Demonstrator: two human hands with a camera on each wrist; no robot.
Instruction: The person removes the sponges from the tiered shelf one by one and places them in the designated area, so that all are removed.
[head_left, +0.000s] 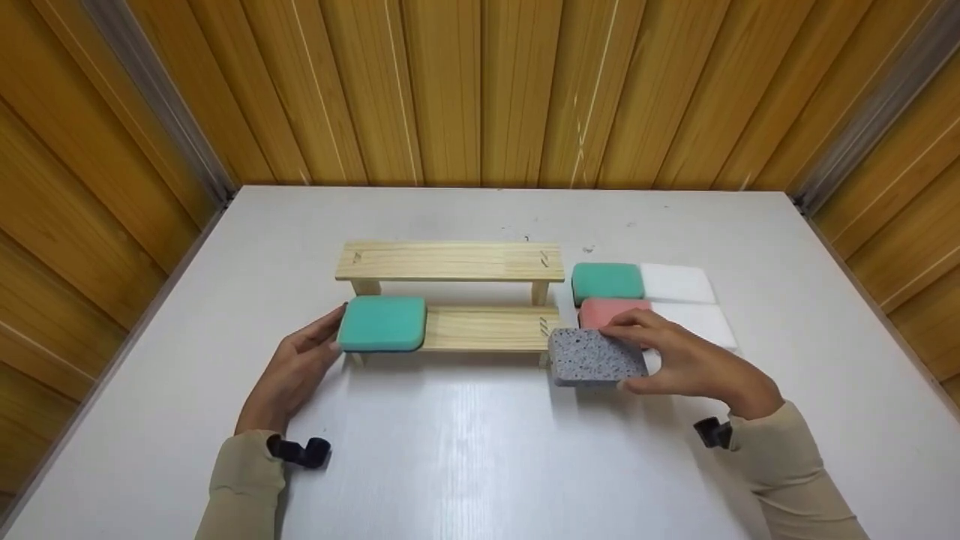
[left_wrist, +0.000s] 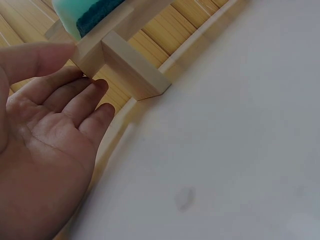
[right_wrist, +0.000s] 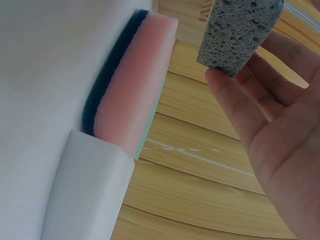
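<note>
My right hand (head_left: 690, 360) pinches a grey speckled sponge (head_left: 596, 357) between thumb and fingers, beside the right end of the lower shelf of a two-step wooden rack (head_left: 487, 328). The sponge's pores show in the right wrist view, where it is held above the table. On the left end of that shelf lies a green sponge (head_left: 382, 322) with a dark scouring underside. My left hand (head_left: 298, 367) is at this end; in the left wrist view its fingers (left_wrist: 90, 97) are loosely extended and the thumb is close to the board's edge.
Right of the rack lie a second green sponge (head_left: 609, 281), a pink sponge (head_left: 600, 312) with a dark scouring layer, and two white sponges (head_left: 679, 283) side by side. The upper shelf (head_left: 450, 261) stands behind the lower one. Wood-look panels (head_left: 517, 90) enclose the white table (head_left: 450, 457).
</note>
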